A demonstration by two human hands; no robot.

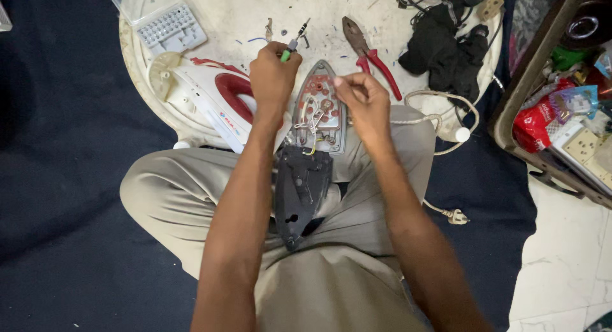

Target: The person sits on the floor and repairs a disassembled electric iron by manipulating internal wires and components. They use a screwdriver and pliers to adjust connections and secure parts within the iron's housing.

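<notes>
The left hand (273, 74) is clenched around a green-handled screwdriver (292, 46), above the opened iron soleplate (320, 107). The right hand (361, 97) pinches its fingertips together just right of the soleplate; what it grips is too small to tell. The red-and-white iron housing (213, 99) lies left of the soleplate, red-handled pliers (371, 51) upper right, a dark cover (301, 190) below.

Both forearms reach forward from the crossed legs toward the opened iron base (320, 112). The left hand (273, 77) is closed in a fist just left of the base's tip. The right hand (360, 99) hovers at its right edge, fingertips pinched together.
</notes>
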